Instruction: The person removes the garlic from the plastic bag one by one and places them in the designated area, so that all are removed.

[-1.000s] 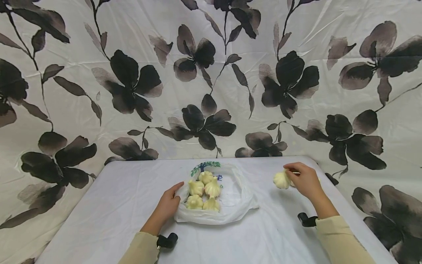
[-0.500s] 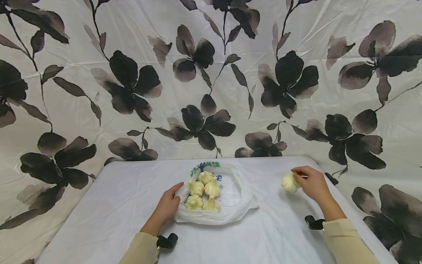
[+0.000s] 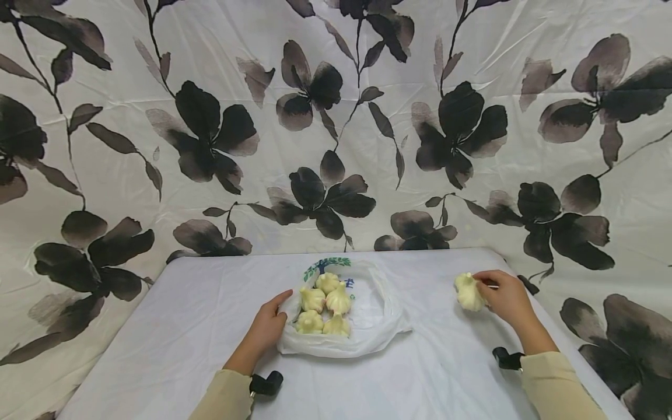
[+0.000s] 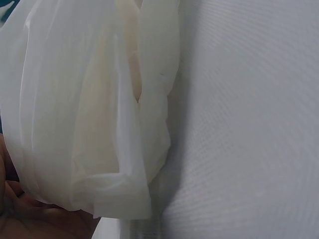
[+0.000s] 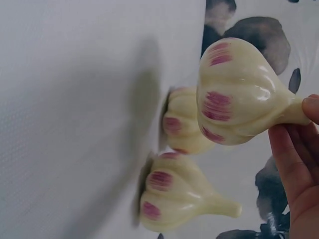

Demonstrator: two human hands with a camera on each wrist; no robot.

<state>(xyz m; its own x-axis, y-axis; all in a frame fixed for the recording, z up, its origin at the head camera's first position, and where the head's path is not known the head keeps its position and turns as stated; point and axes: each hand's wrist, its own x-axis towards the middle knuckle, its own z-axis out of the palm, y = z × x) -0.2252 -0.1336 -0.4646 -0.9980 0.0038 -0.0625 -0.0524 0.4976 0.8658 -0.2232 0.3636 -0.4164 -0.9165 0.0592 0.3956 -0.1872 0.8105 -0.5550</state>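
Across the whole back, a pale cloth backdrop (image 3: 336,125) with large dark flowers and leaves in print. In front of that, a white-covered table (image 3: 184,321), wider toward the near side. Near the middle of the table, a white plastic bag (image 3: 362,345), mouth open upward, with a green tree print and blue marks at the far side. Next, beige sleeves (image 3: 223,396) on both forearms.

Left hand's grip (image 3: 265,324) at the left rim of the bag, index finger stretched out and touching the film; fingers partly covered by hanging film in the left wrist view, so impossible to tell a pinch from a light touch. Right hand's grip (image 3: 501,296) well apart, over the right side of the table, clamped with thumb and fingers on the stem of a held garlic bulb (image 5: 239,94). At each wrist, a black device (image 3: 266,383).

Held bulb raised off the table, streaked pinkish purple, with a shadow on the white cover. Just under it, two more bulbs (image 5: 182,194) on the table, stems up. Inside the bag, gathered on the left, five bulbs (image 3: 338,298).
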